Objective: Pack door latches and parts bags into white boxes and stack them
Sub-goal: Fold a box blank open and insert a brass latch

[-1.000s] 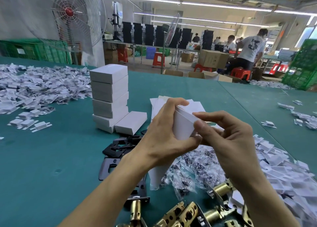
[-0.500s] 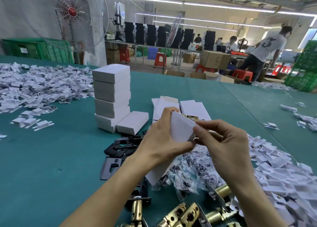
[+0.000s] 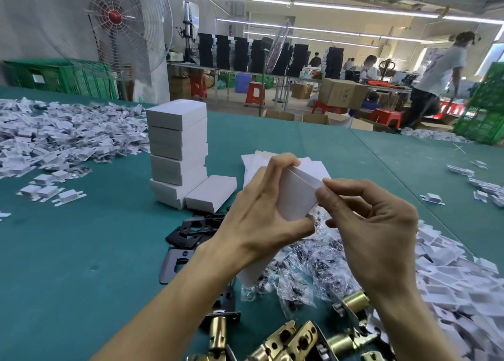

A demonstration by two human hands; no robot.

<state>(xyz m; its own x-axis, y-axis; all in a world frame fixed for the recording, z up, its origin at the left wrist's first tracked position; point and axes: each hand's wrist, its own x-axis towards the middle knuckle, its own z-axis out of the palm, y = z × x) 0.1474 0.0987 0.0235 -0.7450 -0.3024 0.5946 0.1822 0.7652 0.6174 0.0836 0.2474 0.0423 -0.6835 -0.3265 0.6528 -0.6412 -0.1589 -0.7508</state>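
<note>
I hold a small white box point(image 3: 296, 194) above the green table point(image 3: 81, 265). My left hand point(image 3: 261, 213) wraps around its left side and bottom. My right hand point(image 3: 373, 224) pinches the box's upper right edge with thumb and forefinger. A stack of closed white boxes point(image 3: 177, 153) stands to the left, with one more white box point(image 3: 211, 193) lying against its foot. Brass door latches point(image 3: 289, 339) lie at the near edge. Clear parts bags point(image 3: 308, 265) are heaped below my hands. Flat white box blanks point(image 3: 256, 161) lie behind the held box.
Black metal plates point(image 3: 191, 229) lie left of my forearm. Heaps of white cardboard inserts point(image 3: 54, 137) cover the far left, and white cardboard inserts point(image 3: 458, 279) also pile up on the right. A large fan point(image 3: 120, 25), green crates, stools and people stand beyond the table.
The box's open end with brass inside showed half a second ago; the end now looks shut. My right fingers moved to its upper right edge.
</note>
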